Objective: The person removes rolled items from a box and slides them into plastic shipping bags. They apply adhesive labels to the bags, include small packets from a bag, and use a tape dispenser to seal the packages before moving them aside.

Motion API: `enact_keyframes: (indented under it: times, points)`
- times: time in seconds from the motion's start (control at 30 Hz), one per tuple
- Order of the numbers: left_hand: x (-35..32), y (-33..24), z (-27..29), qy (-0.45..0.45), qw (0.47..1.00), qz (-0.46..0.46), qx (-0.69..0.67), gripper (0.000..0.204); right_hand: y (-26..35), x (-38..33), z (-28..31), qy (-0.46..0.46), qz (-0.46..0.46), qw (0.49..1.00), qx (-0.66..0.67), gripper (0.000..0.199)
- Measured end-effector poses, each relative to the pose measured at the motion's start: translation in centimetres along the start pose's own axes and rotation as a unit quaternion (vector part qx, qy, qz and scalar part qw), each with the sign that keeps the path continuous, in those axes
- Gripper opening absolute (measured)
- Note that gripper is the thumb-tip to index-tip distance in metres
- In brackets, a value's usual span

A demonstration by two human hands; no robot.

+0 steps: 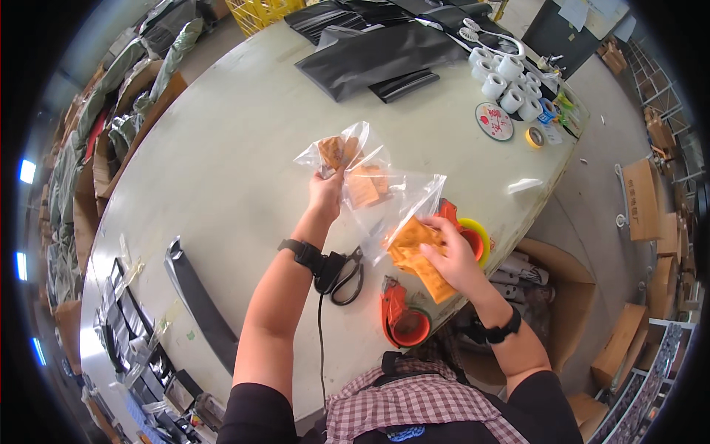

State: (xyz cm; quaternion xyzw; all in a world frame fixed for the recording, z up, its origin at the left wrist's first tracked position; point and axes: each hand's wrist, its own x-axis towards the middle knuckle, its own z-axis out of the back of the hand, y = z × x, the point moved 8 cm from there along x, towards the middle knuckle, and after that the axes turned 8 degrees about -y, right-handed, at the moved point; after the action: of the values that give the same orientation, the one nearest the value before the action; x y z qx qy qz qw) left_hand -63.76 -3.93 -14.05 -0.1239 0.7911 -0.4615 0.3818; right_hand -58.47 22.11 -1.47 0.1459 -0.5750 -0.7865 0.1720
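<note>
Over the table, my left hand [325, 191] is closed on a clear plastic bag [405, 194]. Through its film show orange-brown folded pieces [367, 185], one of them near my left fingers. My right hand [452, 260], lower and further right, grips a bright orange folded packet [416, 251] that looks soft, like cloth; its exact kind is unclear. The bag's lower right part reaches the top of this packet, and whether the packet is partly inside it I cannot tell. Black-handled scissors [347, 281] lie below the bag, beside my left wrist.
Two orange tape dispensers [405, 325] [473, 235] sit near the table's edge by my right arm. Black plastic sheets [377, 59] lie at the far side, white rolls [510, 83] and a round card [494, 121] at the far right. An open cardboard box [566, 296] stands below right.
</note>
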Motion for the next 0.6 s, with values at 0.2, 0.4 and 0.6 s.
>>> enact_keyframes:
  times: [0.2, 0.4, 0.6]
  points:
    - [0.1, 0.4, -1.3, 0.058, 0.997, 0.009, -0.055, 0.087, -4.7, -3.0, 5.1, -0.127, -0.12, 0.963, 0.205, 0.038]
    - [-11.8, -5.0, 8.9, -0.028, 0.972, -0.164, 0.166, 0.052, -3.1, -3.9, 1.0, -0.117, -0.112, 0.954, 0.252, 0.038]
    - [-28.9, -6.7, 24.3, -0.204, 0.858, -0.311, 0.353, 0.008, 0.3, -5.2, -14.9, 0.107, -0.04, 0.977, 0.18, 0.028]
